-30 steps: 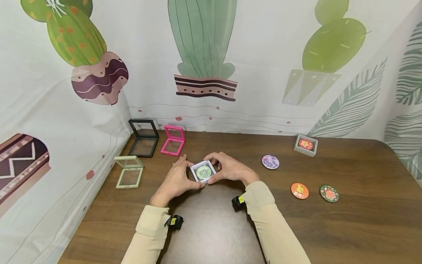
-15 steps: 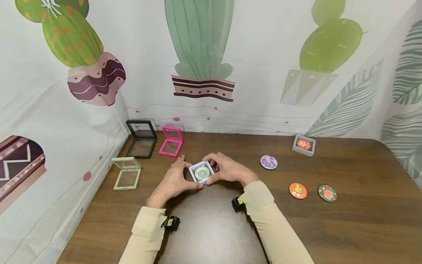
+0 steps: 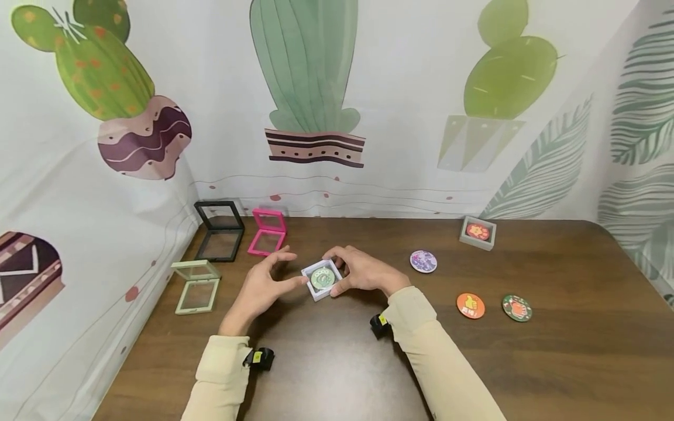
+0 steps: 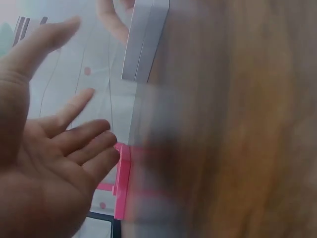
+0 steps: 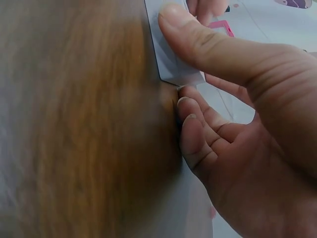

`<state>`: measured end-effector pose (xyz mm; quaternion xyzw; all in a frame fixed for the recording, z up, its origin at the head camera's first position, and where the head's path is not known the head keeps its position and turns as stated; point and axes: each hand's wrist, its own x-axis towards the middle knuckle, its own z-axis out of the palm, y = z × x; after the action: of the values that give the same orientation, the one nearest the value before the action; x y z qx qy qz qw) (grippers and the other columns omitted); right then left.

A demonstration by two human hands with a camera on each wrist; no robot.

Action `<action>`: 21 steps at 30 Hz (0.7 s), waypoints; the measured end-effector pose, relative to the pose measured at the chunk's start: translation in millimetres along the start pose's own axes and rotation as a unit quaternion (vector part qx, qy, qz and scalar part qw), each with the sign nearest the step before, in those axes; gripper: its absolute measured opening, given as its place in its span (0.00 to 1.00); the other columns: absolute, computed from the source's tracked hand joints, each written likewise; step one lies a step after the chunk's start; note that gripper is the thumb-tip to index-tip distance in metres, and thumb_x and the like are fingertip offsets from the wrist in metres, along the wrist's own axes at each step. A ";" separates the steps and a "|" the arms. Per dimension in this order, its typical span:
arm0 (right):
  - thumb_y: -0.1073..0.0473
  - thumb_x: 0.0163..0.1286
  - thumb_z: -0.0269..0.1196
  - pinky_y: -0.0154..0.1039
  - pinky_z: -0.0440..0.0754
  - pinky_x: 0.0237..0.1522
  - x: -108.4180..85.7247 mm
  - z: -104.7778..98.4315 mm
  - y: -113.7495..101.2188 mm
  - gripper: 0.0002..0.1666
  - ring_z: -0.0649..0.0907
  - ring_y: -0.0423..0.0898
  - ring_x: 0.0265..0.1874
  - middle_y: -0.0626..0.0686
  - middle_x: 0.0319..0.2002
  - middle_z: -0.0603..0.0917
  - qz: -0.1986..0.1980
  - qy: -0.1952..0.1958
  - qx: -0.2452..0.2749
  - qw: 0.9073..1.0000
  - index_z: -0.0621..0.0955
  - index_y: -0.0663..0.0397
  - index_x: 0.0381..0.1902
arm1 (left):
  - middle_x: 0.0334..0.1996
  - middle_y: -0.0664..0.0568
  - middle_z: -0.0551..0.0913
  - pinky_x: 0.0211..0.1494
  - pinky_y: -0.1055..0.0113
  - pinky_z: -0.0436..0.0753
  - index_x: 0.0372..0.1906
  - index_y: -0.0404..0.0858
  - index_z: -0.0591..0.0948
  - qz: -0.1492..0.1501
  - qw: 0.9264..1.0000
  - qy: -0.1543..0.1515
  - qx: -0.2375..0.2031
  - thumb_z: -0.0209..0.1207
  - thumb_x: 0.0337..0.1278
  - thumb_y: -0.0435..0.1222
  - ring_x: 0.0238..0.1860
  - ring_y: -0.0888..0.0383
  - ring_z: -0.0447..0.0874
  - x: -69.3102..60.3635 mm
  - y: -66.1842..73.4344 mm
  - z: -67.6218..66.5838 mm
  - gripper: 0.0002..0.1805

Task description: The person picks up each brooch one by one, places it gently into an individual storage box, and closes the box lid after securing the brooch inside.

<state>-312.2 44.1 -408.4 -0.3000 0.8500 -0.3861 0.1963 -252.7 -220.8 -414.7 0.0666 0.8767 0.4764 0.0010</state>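
Note:
A small pale lavender square box [image 3: 318, 295] sits on the table between my hands, with a round green badge [image 3: 322, 279] inside it. My right hand [image 3: 365, 272] holds the box at its right side, thumb on the near edge and fingers at the far one. In the right wrist view the thumb [image 5: 198, 42] presses against the box wall [image 5: 171, 64]. My left hand [image 3: 261, 287] is spread just left of the box. Its fingers stand apart from the box [image 4: 143, 44] in the left wrist view, holding nothing.
Open hinged frames stand at the left: black [image 3: 220, 244], pink [image 3: 267, 241] and pale green [image 3: 181, 305]. Rightward lie purple [image 3: 423, 261], orange [image 3: 470, 306] and dark green [image 3: 516, 308] round badges. A grey box [image 3: 476, 242] with a red badge stands at the back right.
My left hand has let go of the box and moved slightly left, its fingers now apart from it. The right hand keeps its hold. The head view has shifted a little.

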 end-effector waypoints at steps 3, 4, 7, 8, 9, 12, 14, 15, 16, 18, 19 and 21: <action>0.59 0.57 0.84 0.42 0.80 0.54 -0.5 -5.0 3.2 0.45 0.81 0.47 0.46 0.53 0.50 0.78 0.007 0.004 -0.005 1.000 0.76 0.51 0.69 | 0.75 0.42 0.73 0.76 0.44 0.69 0.64 0.36 0.81 0.009 0.998 0.030 -0.046 0.77 0.60 0.44 0.75 0.41 0.71 3.5 -0.6 -2.1 0.31; 0.59 0.57 0.84 0.42 0.80 0.54 -0.9 -6.9 4.2 0.45 0.81 0.48 0.46 0.53 0.49 0.78 0.009 0.005 -0.007 1.000 0.76 0.52 0.69 | 0.73 0.41 0.75 0.76 0.45 0.70 0.64 0.35 0.81 0.013 0.997 0.043 -0.059 0.76 0.60 0.43 0.73 0.41 0.73 4.9 -1.5 -2.7 0.30; 0.59 0.57 0.84 0.42 0.80 0.53 -2.4 -12.0 8.0 0.45 0.81 0.48 0.45 0.54 0.49 0.79 0.015 0.010 -0.015 1.000 0.75 0.52 0.69 | 0.68 0.37 0.79 0.74 0.48 0.73 0.64 0.31 0.80 0.026 0.992 0.085 -0.092 0.76 0.61 0.39 0.69 0.39 0.76 9.0 -3.8 -5.5 0.30; 0.59 0.57 0.84 0.42 0.80 0.53 -2.8 -13.4 9.4 0.45 0.81 0.48 0.44 0.54 0.49 0.79 0.018 0.010 -0.015 1.000 0.75 0.52 0.70 | 0.66 0.37 0.80 0.74 0.48 0.74 0.65 0.31 0.80 0.029 0.990 0.101 -0.096 0.76 0.62 0.38 0.68 0.39 0.77 10.4 -4.6 -6.8 0.30; 0.59 0.56 0.84 0.42 0.80 0.53 -3.3 -14.9 10.6 0.46 0.81 0.48 0.44 0.54 0.49 0.79 0.020 0.011 -0.017 1.000 0.75 0.53 0.70 | 0.65 0.37 0.81 0.73 0.48 0.74 0.65 0.30 0.79 0.033 0.988 0.116 -0.100 0.75 0.62 0.37 0.66 0.38 0.78 12.0 -5.0 -8.1 0.30; 0.59 0.57 0.84 0.42 0.81 0.53 -4.7 -19.9 13.1 0.46 0.82 0.48 0.44 0.55 0.49 0.79 0.026 0.015 -0.024 0.999 0.75 0.53 0.70 | 0.63 0.37 0.82 0.70 0.47 0.77 0.67 0.32 0.79 0.030 0.982 0.163 -0.092 0.75 0.62 0.37 0.63 0.38 0.80 17.0 -4.6 -12.3 0.31; 0.59 0.57 0.84 0.43 0.81 0.54 -5.7 -23.4 13.8 0.46 0.82 0.48 0.44 0.55 0.49 0.79 0.031 0.018 -0.028 0.999 0.75 0.53 0.71 | 0.64 0.37 0.82 0.69 0.46 0.77 0.68 0.33 0.78 0.025 0.978 0.188 -0.084 0.74 0.64 0.37 0.64 0.37 0.80 20.6 -3.6 -14.5 0.31; 0.59 0.57 0.84 0.43 0.81 0.55 -6.5 -25.3 13.8 0.47 0.83 0.48 0.44 0.56 0.49 0.79 0.034 0.019 -0.030 0.999 0.75 0.53 0.71 | 0.65 0.37 0.81 0.68 0.45 0.78 0.68 0.34 0.78 0.019 0.977 0.200 -0.075 0.74 0.64 0.38 0.65 0.37 0.80 22.5 -3.0 -15.6 0.31; 0.59 0.57 0.84 0.44 0.81 0.56 -7.3 -27.0 14.1 0.47 0.83 0.48 0.45 0.56 0.50 0.79 0.037 0.021 -0.032 0.999 0.75 0.54 0.71 | 0.65 0.38 0.81 0.68 0.45 0.78 0.69 0.34 0.77 0.013 0.975 0.210 -0.069 0.73 0.64 0.38 0.66 0.38 0.80 24.3 -2.5 -16.4 0.31; 0.59 0.57 0.84 0.44 0.80 0.57 -8.5 -30.3 15.2 0.47 0.84 0.48 0.45 0.56 0.50 0.79 0.040 0.023 -0.033 0.998 0.75 0.54 0.71 | 0.68 0.38 0.79 0.69 0.44 0.78 0.70 0.34 0.76 0.003 0.973 0.224 -0.058 0.73 0.65 0.39 0.68 0.38 0.78 28.2 -1.2 -17.8 0.32; 0.59 0.57 0.84 0.44 0.80 0.57 -9.2 -31.9 16.2 0.46 0.84 0.48 0.45 0.57 0.50 0.79 0.041 0.024 -0.034 0.998 0.75 0.55 0.71 | 0.69 0.38 0.79 0.69 0.44 0.77 0.71 0.34 0.75 -0.002 0.971 0.231 -0.054 0.73 0.65 0.39 0.70 0.39 0.77 30.0 -1.1 -18.3 0.33; 0.59 0.57 0.84 0.44 0.81 0.56 -10.2 -34.7 19.0 0.46 0.84 0.48 0.44 0.57 0.50 0.78 0.041 0.026 -0.036 0.998 0.74 0.55 0.70 | 0.70 0.37 0.77 0.70 0.44 0.77 0.72 0.34 0.74 -0.015 0.969 0.244 -0.046 0.73 0.65 0.40 0.70 0.39 0.76 33.5 -1.6 -19.4 0.35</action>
<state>-331.1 79.5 -400.3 -0.2619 0.8797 -0.3542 0.1791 -287.4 -233.9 -403.4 -0.0649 0.8288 0.5176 -0.2023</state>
